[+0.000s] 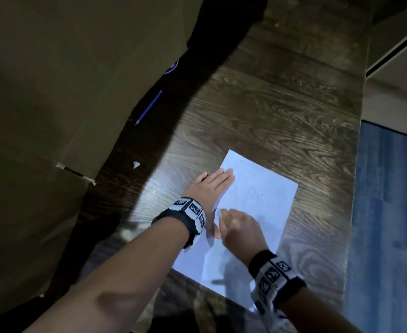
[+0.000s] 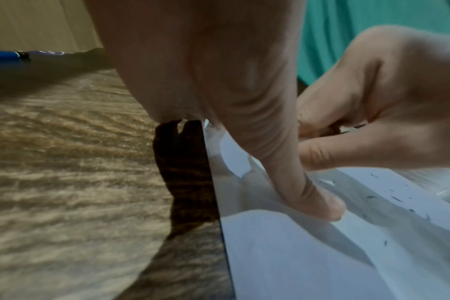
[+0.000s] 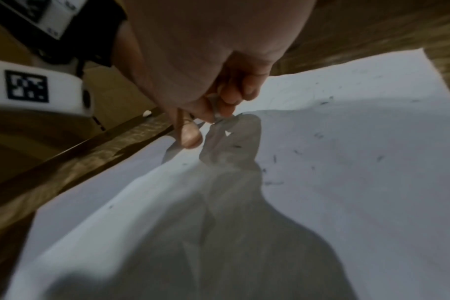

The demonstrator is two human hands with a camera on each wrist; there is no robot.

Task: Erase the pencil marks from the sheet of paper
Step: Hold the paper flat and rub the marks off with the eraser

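Note:
A white sheet of paper (image 1: 265, 195) lies on the dark wooden table (image 1: 270, 116). It carries faint pencil lines and dark eraser crumbs (image 3: 272, 158). My left hand (image 1: 212, 188) lies flat on the sheet's left edge with straight fingers. Its thumb (image 2: 308, 192) presses the paper (image 2: 295, 253) down. My right hand (image 1: 229, 219) is just beside that thumb, fingers curled, pinching a small pale eraser (image 3: 215, 113) against the paper (image 3: 347, 182). Most of the eraser is hidden by the fingertips. In the left wrist view the right hand (image 2: 373, 121) is close behind the thumb.
A blue pencil (image 1: 149, 106) lies on a dark strip at the back left, beside a big cardboard box (image 1: 41, 92). A small white scrap (image 1: 136, 164) sits near the box. The table's right edge (image 1: 356, 188) borders a blue surface (image 1: 390, 212).

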